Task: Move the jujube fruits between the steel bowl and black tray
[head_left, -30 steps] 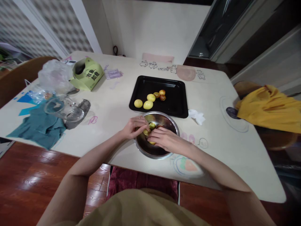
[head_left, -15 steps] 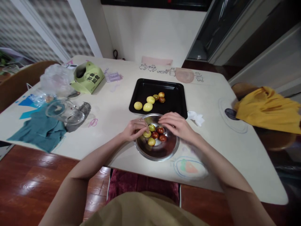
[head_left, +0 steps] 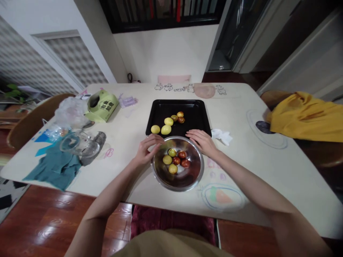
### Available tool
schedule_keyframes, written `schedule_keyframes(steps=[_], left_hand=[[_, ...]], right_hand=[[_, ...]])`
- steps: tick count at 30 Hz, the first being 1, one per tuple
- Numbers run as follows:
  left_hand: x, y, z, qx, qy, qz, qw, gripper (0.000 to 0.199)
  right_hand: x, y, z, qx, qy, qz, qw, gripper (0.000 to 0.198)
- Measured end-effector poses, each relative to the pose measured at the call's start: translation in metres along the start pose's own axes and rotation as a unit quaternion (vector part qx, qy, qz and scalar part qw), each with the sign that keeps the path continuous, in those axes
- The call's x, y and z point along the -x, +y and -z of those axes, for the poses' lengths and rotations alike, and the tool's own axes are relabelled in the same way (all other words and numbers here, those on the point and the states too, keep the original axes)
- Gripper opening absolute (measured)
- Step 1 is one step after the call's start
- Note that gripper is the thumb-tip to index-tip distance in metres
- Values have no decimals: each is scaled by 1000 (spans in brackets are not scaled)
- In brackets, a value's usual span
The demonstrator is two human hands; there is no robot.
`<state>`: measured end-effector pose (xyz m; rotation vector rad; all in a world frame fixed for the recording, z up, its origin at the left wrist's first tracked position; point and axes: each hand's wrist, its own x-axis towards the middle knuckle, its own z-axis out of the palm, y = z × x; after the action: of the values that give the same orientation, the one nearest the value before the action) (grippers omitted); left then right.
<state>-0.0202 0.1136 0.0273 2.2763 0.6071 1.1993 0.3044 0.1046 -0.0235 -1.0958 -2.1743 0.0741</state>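
Observation:
A shiny metal bowl (head_left: 191, 175) stands near the front edge of the table. Inside it lie several small round fruits, some yellow-green (head_left: 167, 159) and some dark red (head_left: 185, 163). At the bowl's upper left rim is my left hand (head_left: 148, 149), fingers stretched out. My right hand (head_left: 203, 143) rests at the upper right rim with its fingers extended, close to the tray's front edge. Neither hand holds a fruit. Just behind the bowl, a black tray (head_left: 194, 119) carries several yellow fruits (head_left: 166, 129) and a few smaller brownish ones (head_left: 181, 120).
On the left are a glass pitcher (head_left: 77, 143) lying on its side, a teal cloth (head_left: 57, 167), a clear plastic bag (head_left: 71, 112) and a green carton (head_left: 103, 105). A crumpled white tissue (head_left: 222, 136) lies right of the tray. Yellow fabric (head_left: 305, 116) drapes a chair.
My hands have drawn back from over the fruits to the bowl's rim, uncovering the fruits on the left. The camera view has tilted upward.

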Motion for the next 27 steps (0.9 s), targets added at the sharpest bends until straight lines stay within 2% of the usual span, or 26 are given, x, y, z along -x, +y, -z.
schedule_keyframes(steps=[2, 4, 8, 11, 14, 17, 19, 22, 24, 27], left_hand=[[-11, -11, 1, -43, 33, 29, 998, 27], [-30, -26, -3, -78, 13, 29, 996, 28], [-81, -58, -26, -143, -127, -32, 981, 35], [-115, -76, -50, -202, -217, -50, 954, 44], [-136, -84, -67, -282, -285, -53, 915, 47], [-147, -86, -74, -342, -321, -66, 881, 45], [-152, -86, -75, -360, -328, -72, 870, 40], [-156, -85, -75, -351, -322, -70, 877, 29], [-156, -81, -73, -333, -295, -62, 893, 27], [-148, -61, -61, -285, -212, -46, 934, 32]], right_hand=[[0, 1, -2, 8, -4, 3, 1000, 35], [-2, 2, -4, 11, -3, 6, 1000, 36], [-3, 3, -5, 15, 3, 16, 1000, 36], [-4, 4, -6, 15, 5, 15, 1000, 37], [-5, 5, -6, 11, 6, 10, 1000, 37], [-6, 5, -5, 9, 2, 8, 1000, 37], [-6, 4, -5, 9, 0, 6, 1000, 38], [-7, 3, -4, 11, -1, 0, 1000, 40], [-7, 3, -4, 10, -2, -3, 1000, 41], [-7, 2, -4, 3, -3, -7, 1000, 40]])
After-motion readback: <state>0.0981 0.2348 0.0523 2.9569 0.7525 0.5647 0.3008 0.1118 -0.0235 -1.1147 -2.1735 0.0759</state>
